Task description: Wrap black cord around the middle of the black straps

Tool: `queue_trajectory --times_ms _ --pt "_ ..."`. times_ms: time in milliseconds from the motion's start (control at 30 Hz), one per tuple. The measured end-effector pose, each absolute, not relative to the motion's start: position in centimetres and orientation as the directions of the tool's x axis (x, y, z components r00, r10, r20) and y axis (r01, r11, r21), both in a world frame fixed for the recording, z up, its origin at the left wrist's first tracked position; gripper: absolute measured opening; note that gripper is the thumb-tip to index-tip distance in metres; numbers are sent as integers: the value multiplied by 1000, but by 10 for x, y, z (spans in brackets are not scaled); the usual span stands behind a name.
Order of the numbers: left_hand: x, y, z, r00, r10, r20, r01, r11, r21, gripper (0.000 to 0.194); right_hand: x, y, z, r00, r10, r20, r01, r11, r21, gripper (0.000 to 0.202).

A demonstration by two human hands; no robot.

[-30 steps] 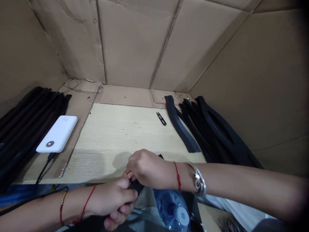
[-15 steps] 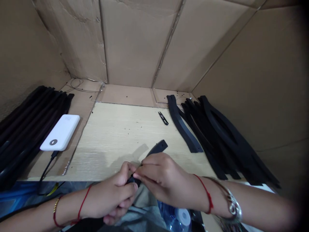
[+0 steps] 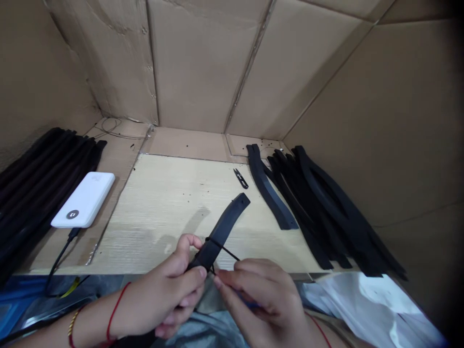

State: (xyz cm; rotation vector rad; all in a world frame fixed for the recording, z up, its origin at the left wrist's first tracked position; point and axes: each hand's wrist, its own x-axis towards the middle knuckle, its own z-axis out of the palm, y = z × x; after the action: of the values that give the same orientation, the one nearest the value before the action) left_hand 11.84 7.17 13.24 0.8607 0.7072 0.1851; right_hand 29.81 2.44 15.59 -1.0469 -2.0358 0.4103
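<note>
In the head view, a curved black strip (image 3: 229, 218) slants up and away over the front of the table, with a small hole near its far end. My left hand (image 3: 177, 285) is closed around its lower part, thumb on top. A thin black cord (image 3: 227, 251) passes across the strip just above my left thumb. My right hand (image 3: 263, 295) pinches the cord at the strip's lower right side, fingertips pressed together. The lower end of the strip is hidden by my left hand. Black thread snips (image 3: 241, 179) lie on the table beyond the strip.
Black strips are piled at the right (image 3: 326, 208) and left (image 3: 39, 188). A white power bank (image 3: 84, 199) with a cable (image 3: 60, 261) lies at the left. Cardboard walls (image 3: 192, 63) enclose the table (image 3: 159, 193). White plastic bags (image 3: 369, 304) are below its right edge.
My right hand has moved down and right from the strip, drawing the cord out to the right. More of the strip now shows above my left hand, which stays nearly in place.
</note>
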Motion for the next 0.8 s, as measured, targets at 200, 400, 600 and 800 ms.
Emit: queue_trajectory --times_ms 200,400,600,800 --pt "115 71 124 794 472 -383 -88 713 695 36 287 0 131 31 902 430 577 336 -745 12" --pt "111 68 118 834 478 -276 -233 758 609 39 271 -8 120 310 926 214 400 77 -913 25" --pt "109 61 117 862 464 -204 -316 806 501 42 270 -2 120 309 951 -20 204 -86 -975 28" --pt "110 60 110 885 440 -152 -352 845 402 23 273 13 120 219 946 -238 -61 -230 -971 30"
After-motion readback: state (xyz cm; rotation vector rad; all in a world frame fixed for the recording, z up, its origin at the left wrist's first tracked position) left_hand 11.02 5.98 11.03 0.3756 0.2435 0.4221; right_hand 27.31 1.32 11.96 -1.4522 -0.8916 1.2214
